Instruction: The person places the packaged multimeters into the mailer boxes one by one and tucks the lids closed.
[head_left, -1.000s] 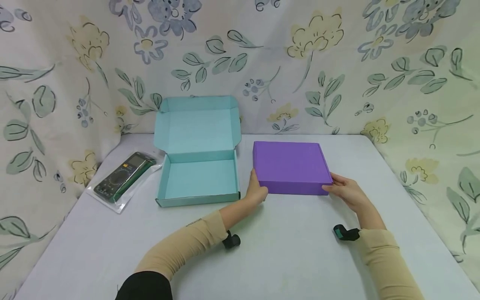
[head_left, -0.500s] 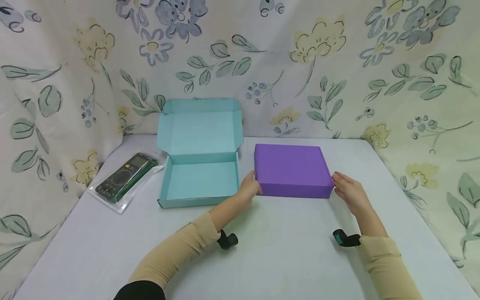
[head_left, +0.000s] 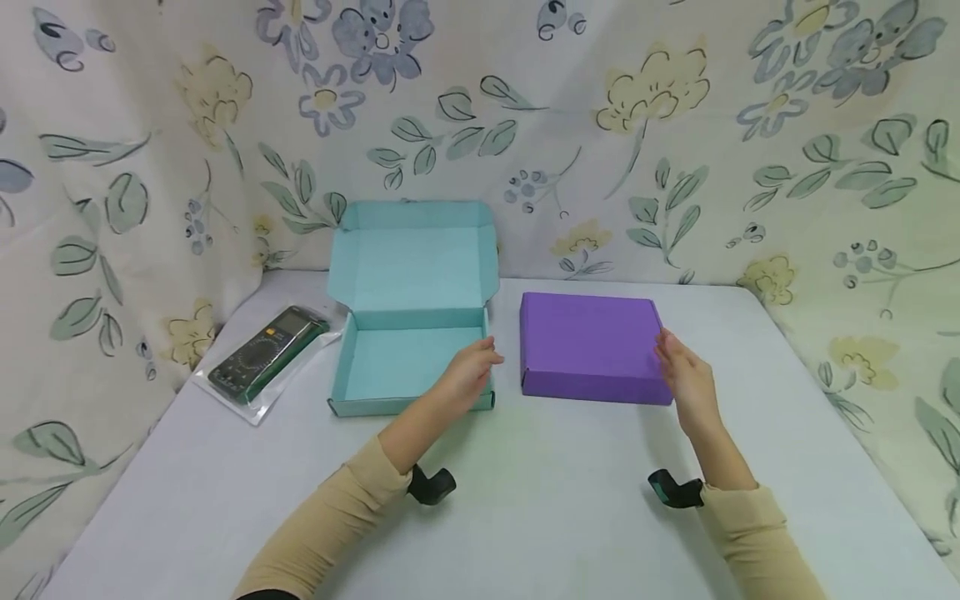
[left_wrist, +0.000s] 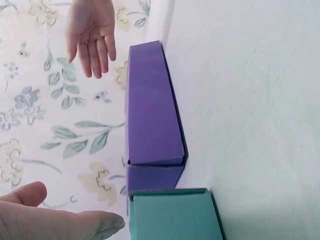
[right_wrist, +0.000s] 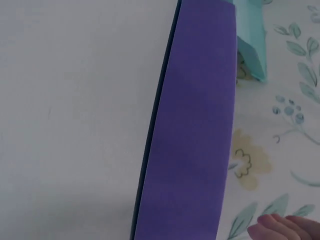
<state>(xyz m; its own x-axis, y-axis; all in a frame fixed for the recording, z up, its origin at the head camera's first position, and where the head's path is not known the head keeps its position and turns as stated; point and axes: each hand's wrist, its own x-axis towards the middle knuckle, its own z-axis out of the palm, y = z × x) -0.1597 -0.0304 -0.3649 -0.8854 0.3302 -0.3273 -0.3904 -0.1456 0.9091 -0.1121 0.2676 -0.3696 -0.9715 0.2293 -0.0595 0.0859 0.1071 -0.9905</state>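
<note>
A purple cardboard box (head_left: pixel 592 342) lies on the table with its lid down. To its left stands a teal cardboard box (head_left: pixel 412 358), its lid raised and its inside bare. My left hand (head_left: pixel 463 377) hovers above the teal box's front right corner, its fingers fairly straight and holding nothing. Beside the purple box's right edge, my right hand (head_left: pixel 690 387) is raised with extended fingers. In the left wrist view the right hand (left_wrist: pixel 94 37) shows a bare palm, apart from the purple box (left_wrist: pixel 152 105). Only fingertips (right_wrist: pixel 282 227) appear in the right wrist view.
A multimeter (head_left: pixel 262 354) in a clear plastic bag lies left of the teal box. White cloth covers the table (head_left: pixel 540 500), and a floral curtain (head_left: pixel 570 133) hangs behind it. A small black camera sits at each wrist.
Both hands have let go of the purple box. The left hand has moved left over the teal box's corner, and the right hand has risen slightly. The view has shifted a little.
</note>
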